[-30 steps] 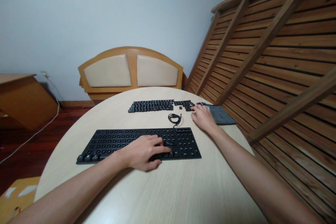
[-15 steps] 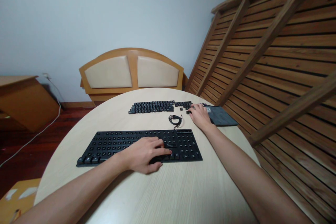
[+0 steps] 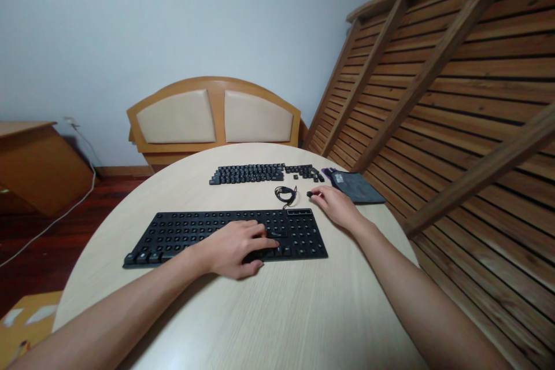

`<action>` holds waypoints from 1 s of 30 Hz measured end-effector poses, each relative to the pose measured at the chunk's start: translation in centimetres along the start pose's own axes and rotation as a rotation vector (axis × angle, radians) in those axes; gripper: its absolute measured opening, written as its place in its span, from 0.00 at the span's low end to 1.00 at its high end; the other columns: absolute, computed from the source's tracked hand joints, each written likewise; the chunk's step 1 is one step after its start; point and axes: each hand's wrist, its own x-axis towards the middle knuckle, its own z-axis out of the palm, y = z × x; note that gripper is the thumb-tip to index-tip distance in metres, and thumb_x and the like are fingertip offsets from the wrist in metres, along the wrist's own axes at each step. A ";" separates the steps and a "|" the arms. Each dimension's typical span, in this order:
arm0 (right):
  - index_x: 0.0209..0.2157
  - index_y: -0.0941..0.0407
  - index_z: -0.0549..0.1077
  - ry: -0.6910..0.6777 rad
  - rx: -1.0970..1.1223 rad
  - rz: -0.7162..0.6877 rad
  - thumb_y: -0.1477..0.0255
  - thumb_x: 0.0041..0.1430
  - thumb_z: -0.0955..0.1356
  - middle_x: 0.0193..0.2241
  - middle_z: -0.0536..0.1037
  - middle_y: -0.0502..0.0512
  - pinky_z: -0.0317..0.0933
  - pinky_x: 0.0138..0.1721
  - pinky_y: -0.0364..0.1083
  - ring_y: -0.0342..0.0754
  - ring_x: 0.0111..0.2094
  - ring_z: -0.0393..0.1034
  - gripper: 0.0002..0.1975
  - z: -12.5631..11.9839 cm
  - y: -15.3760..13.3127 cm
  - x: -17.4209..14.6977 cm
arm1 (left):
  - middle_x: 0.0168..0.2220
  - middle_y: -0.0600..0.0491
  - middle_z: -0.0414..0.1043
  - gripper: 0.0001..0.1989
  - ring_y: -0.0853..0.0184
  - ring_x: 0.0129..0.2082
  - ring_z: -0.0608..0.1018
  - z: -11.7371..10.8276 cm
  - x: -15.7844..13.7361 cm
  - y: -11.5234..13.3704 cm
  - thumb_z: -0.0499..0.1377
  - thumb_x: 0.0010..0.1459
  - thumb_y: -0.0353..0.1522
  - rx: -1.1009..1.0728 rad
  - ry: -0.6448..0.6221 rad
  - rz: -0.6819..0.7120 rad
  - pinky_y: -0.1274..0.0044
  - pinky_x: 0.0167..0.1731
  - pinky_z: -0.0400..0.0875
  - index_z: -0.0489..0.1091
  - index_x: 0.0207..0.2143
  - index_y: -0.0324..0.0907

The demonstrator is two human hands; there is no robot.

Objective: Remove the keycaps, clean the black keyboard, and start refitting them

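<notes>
A black keyboard (image 3: 173, 237) lies on the round table, most of its keycaps off and a few still on along its front row. My left hand (image 3: 236, 247) rests over the keyboard's middle, fingers stretched out, with the index fingertip on a key near the front edge. Beyond the keyboard's right end, my right hand (image 3: 336, 205) pinches a small black keycap (image 3: 309, 193) just above the table. Behind, loose keycaps (image 3: 247, 173) sit in rows, with a smaller group of keycaps (image 3: 299, 170) to their right. The keyboard's coiled cable (image 3: 286, 193) lies between.
A dark grey pouch (image 3: 359, 187) lies at the table's right edge, with something purple (image 3: 326, 173) beside it. Wooden slats (image 3: 468, 115) lean close on the right. A headboard (image 3: 219, 110) stands behind the pale table (image 3: 269, 318). At lower left sits a cardboard box (image 3: 34, 324).
My right hand has come back from the small keycap group towards me, now with a keycap between its fingers. My left hand stays on the keyboard. The view has shifted slightly.
</notes>
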 end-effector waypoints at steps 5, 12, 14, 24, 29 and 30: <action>0.53 0.58 0.73 -0.112 0.387 0.026 0.63 0.68 0.62 0.46 0.79 0.60 0.66 0.45 0.49 0.50 0.44 0.74 0.20 -1.4 0.1 -0.4 | 0.42 0.47 0.69 0.25 0.57 0.39 0.74 0.0 0.0 0.0 0.56 0.59 0.35 0.008 0.000 -0.003 0.66 0.39 0.73 0.65 0.59 0.44; 0.49 0.58 0.76 -0.449 0.717 0.016 0.58 0.61 0.68 0.45 0.79 0.61 0.63 0.49 0.51 0.51 0.44 0.71 0.22 -3.0 -2.0 -1.5 | 0.42 0.47 0.69 0.26 0.58 0.39 0.74 0.0 0.0 0.0 0.56 0.59 0.35 -0.010 -0.009 -0.008 0.66 0.39 0.73 0.64 0.60 0.44; 0.47 0.58 0.78 -0.519 0.641 -0.018 0.58 0.61 0.69 0.42 0.80 0.59 0.64 0.46 0.49 0.50 0.41 0.72 0.20 -3.6 -2.9 -1.8 | 0.42 0.47 0.69 0.26 0.58 0.39 0.74 0.0 0.0 0.0 0.56 0.59 0.35 -0.010 -0.012 -0.010 0.67 0.39 0.73 0.64 0.60 0.44; 0.43 0.62 0.80 -0.776 0.546 -0.028 0.61 0.56 0.71 0.31 0.80 0.57 0.61 0.30 0.43 0.46 0.30 0.70 0.19 -4.5 -6.0 -2.8 | 0.41 0.48 0.69 0.26 0.58 0.38 0.74 0.1 0.0 0.0 0.57 0.58 0.35 -0.018 -0.003 -0.006 0.67 0.38 0.73 0.65 0.60 0.45; 0.43 0.61 0.81 -0.791 0.554 -0.036 0.62 0.55 0.71 0.29 0.79 0.55 0.62 0.30 0.42 0.45 0.29 0.70 0.19 -4.2 -6.5 -2.8 | 0.41 0.48 0.69 0.26 0.58 0.38 0.74 0.0 0.0 0.0 0.57 0.58 0.35 -0.013 0.003 -0.005 0.67 0.38 0.73 0.65 0.60 0.45; 0.42 0.61 0.81 -0.788 0.550 -0.035 0.62 0.55 0.71 0.29 0.79 0.55 0.62 0.30 0.42 0.45 0.29 0.70 0.19 -4.2 -6.5 -2.8 | 0.41 0.48 0.69 0.26 0.58 0.38 0.74 0.0 0.0 0.0 0.57 0.58 0.35 -0.013 0.004 -0.004 0.67 0.38 0.73 0.65 0.60 0.45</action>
